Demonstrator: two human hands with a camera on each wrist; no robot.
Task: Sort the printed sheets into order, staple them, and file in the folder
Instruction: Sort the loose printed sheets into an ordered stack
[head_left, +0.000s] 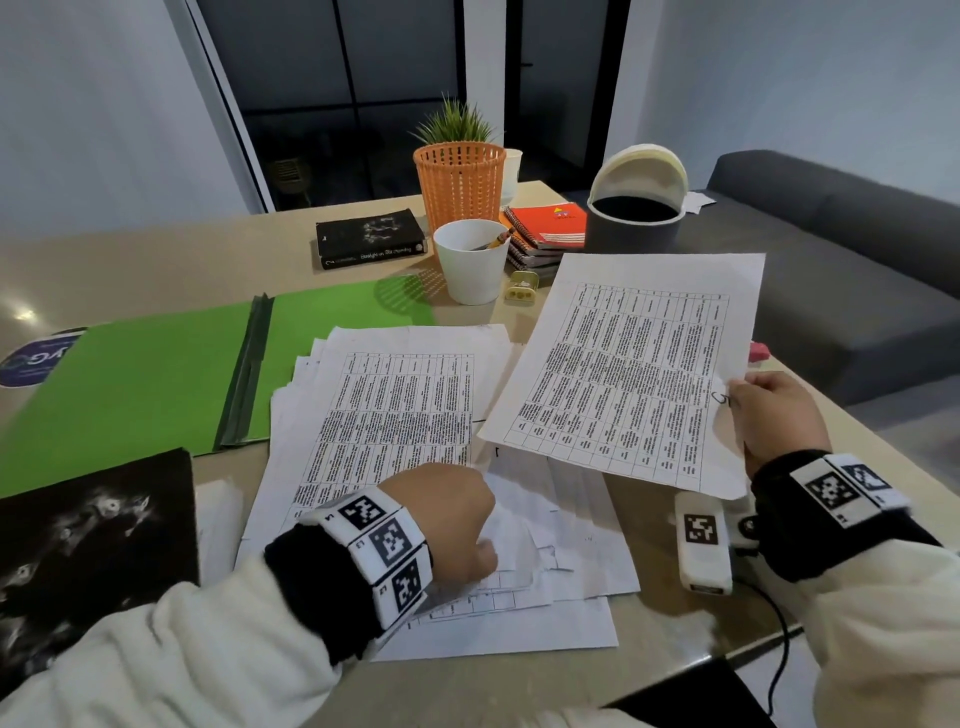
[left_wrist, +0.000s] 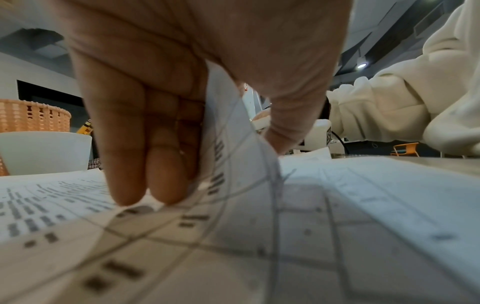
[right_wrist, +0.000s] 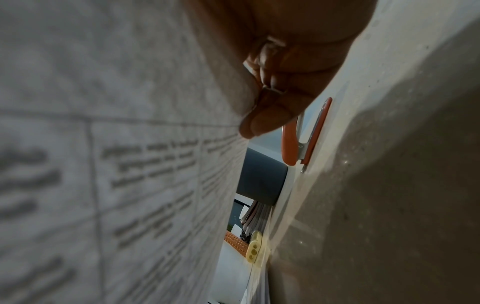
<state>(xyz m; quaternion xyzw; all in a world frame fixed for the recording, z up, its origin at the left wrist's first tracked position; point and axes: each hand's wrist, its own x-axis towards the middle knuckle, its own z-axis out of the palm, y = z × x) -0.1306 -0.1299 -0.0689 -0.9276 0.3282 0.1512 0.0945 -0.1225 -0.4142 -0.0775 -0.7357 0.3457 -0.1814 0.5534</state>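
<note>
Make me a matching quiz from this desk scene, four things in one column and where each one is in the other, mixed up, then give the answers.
Things:
1. green folder
2. pencil
3. sheet marked 5
4. black book

Places:
A. inside the white cup
B. held up by the right hand
C. lying open, left of the paper pile
D. closed, left of the orange basket

Pairs: 1-C, 2-A, 3-B, 4-D

An office or study space: a desk (head_left: 670, 639) with notebooks (head_left: 545, 231), a pencil cup (head_left: 470, 270) and a desktop bin (head_left: 635, 223).
</note>
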